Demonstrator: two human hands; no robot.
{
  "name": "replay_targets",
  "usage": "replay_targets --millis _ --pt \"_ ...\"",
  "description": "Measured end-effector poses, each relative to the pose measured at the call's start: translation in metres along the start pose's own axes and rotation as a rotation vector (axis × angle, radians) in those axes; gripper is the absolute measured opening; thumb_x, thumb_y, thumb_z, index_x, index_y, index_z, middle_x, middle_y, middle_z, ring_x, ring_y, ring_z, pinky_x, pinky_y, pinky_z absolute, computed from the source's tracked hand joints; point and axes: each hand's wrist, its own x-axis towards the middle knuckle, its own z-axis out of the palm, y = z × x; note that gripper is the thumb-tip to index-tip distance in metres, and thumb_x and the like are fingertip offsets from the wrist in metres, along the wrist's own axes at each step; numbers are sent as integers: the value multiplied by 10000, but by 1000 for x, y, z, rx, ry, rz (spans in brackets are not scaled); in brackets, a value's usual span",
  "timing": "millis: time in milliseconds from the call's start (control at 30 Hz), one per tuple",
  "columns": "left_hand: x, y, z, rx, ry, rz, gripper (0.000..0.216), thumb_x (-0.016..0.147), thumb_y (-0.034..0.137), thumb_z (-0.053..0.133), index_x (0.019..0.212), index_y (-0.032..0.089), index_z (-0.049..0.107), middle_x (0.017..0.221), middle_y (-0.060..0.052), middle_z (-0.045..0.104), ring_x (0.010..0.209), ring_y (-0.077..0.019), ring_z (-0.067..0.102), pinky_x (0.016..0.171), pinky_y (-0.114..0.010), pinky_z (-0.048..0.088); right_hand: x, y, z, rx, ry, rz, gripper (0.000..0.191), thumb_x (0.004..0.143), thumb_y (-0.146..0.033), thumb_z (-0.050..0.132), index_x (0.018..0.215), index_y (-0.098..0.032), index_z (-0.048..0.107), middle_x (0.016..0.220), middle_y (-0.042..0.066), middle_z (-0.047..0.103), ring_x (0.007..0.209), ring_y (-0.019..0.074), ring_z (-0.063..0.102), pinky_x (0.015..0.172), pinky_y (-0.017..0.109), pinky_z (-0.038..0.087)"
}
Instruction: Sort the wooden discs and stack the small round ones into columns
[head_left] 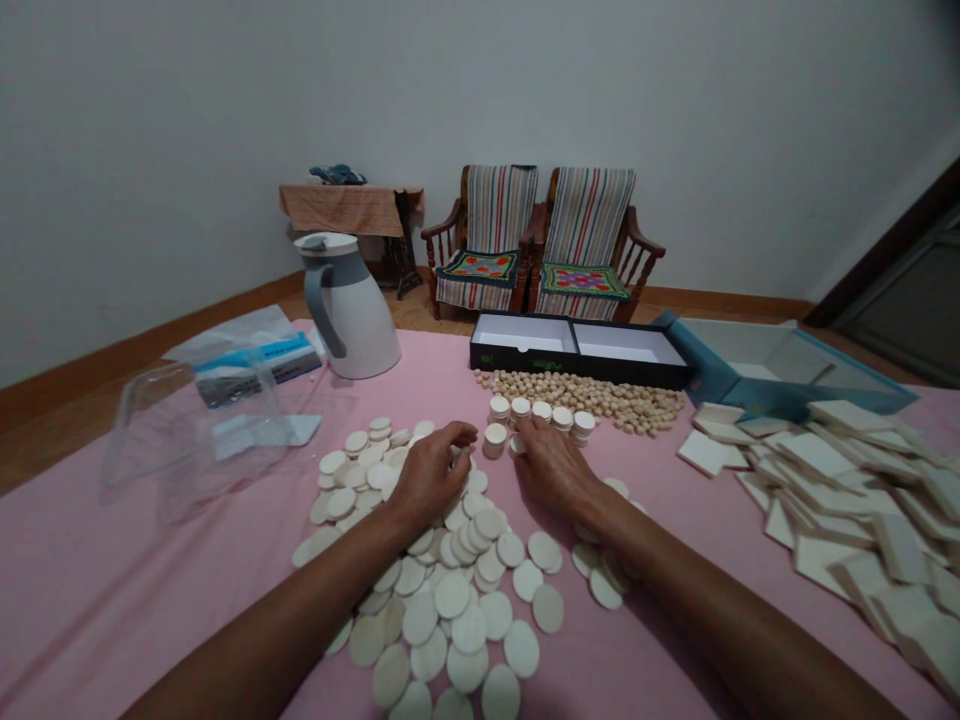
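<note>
My left hand point(435, 472) hovers at the upper edge of a spread pile of round pale wooden discs point(452, 594). Its fingers curve loosely, with a gap between thumb and forefinger and nothing visible held. My right hand point(553, 465) reaches over the front of some short disc stacks, its fingers closed around a stack of wooden discs point(517, 444); the fingertips are partly hidden. Just left of it stands another disc stack point(494, 438). Behind, several stacks form a row, including one stack point(499, 407) at the left end. More loose discs point(604, 588) lie under and beside my right forearm.
Small wooden beads point(592, 390) lie before a black two-part box point(517, 358). On the right are a blue box point(787, 365) and heaped wooden tiles point(862, 500). A white jug point(364, 320), clear plastic containers point(187, 430) and a blue-black packet point(259, 368) occupy the left of the pink cloth point(225, 570).
</note>
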Motion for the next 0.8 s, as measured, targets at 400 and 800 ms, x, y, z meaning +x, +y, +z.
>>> replay_targets --millis 400,800 --pt "1 4 -2 -1 -13 -26 305 756 78 475 1007 200 599 953 -23 717 878 -162 680 790 -294 536 -52 11 -53 268 -440 -301 344 714 -70 579 1033 -200 584 1027 50 574 932 170 534 788 272 404" --pt "1 3 -1 10 -7 -18 301 749 82 479 997 200 603 938 -22 718 865 -164 677 800 -298 530 -31 10 -43 140 -151 -152 254 770 -152 553 1023 -161 568 973 80 564 857 186 508 729 286 376"
